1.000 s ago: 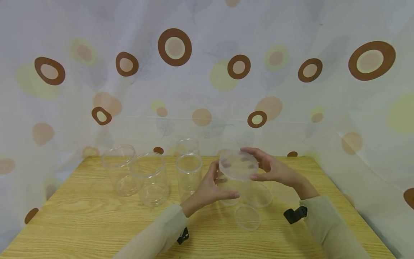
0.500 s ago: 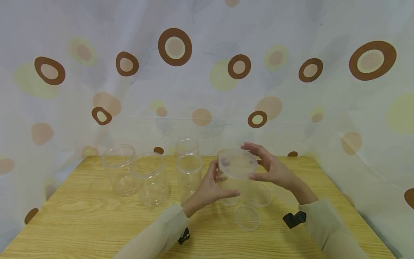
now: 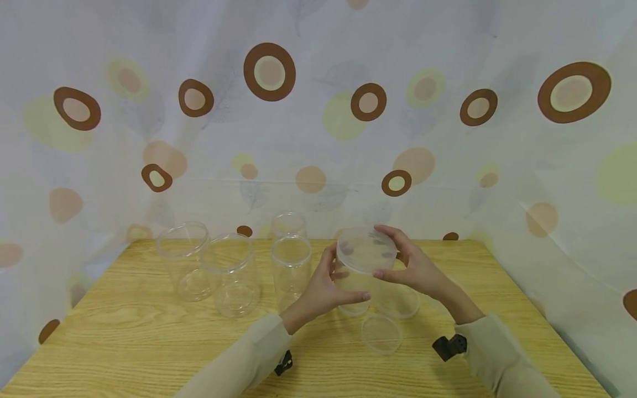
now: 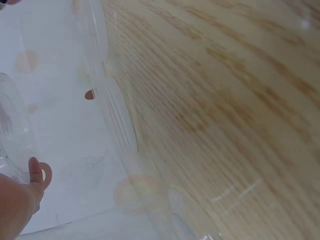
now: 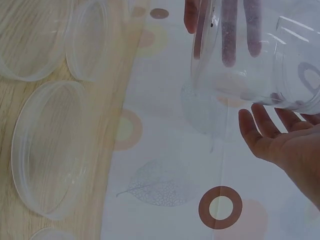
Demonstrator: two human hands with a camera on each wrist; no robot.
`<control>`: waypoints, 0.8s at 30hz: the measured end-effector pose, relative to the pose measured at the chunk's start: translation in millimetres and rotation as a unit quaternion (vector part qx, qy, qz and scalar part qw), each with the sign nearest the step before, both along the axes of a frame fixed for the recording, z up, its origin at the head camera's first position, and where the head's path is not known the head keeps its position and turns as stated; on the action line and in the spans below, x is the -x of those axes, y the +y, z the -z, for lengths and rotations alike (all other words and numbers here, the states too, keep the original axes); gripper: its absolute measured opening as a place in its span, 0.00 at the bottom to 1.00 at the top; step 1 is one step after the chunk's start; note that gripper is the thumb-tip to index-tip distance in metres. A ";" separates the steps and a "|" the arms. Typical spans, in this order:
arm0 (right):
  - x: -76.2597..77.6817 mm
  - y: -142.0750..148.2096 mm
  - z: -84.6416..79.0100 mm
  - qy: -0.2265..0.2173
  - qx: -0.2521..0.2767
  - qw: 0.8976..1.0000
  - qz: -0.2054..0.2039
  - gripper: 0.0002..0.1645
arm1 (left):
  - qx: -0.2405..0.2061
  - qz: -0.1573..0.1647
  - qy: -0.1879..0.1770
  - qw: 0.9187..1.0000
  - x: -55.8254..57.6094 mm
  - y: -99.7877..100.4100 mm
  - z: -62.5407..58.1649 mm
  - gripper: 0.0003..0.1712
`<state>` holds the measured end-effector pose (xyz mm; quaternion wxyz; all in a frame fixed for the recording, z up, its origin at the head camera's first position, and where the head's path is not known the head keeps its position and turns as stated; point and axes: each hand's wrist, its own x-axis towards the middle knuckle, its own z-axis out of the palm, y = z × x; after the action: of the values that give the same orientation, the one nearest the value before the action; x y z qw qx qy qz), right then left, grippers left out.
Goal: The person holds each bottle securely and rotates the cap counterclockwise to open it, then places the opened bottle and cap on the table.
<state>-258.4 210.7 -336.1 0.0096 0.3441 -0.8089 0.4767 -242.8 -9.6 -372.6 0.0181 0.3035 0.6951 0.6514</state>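
Note:
A clear round plastic jar [image 3: 354, 284] stands off the table in the head view, a frosted lid [image 3: 367, 249] on its top. My left hand [image 3: 320, 290] grips the jar from the left, thumb in front and fingers around the far side. At the lid's right side, my right hand [image 3: 420, 268] holds the edge with thumb in front and fingers behind. In the right wrist view the jar [image 5: 260, 55] shows left-hand fingers [image 5: 229, 37] through its wall, while my right hand [image 5: 295, 142] curves around its upper end. Whether the lid is fully seated cannot be told.
Two wide clear jars [image 3: 236, 276] stand open-topped at the left, with two narrower jars [image 3: 291, 276] beside them, one behind the other. Loose clear lids lie on the wooden table, including a small one [image 3: 381, 334] in front and a larger one [image 3: 405, 304] behind. A patterned curtain [image 3: 318, 138] hangs behind.
My right hand lifts its fingers slightly, then settles back on the lid, its thumb farther left along the front edge. The left hand and jar stay nearly still.

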 end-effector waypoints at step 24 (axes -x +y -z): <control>8.6 11.4 -8.4 -0.056 0.057 0.984 -0.157 0.51 | -0.018 0.046 0.017 0.999 18.3 2.6 20.2 0.54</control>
<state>-267.1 222.1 -327.7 -0.0907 0.4385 -0.7157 0.5360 -261.1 -7.1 -392.8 0.0304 0.3466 0.6692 0.6566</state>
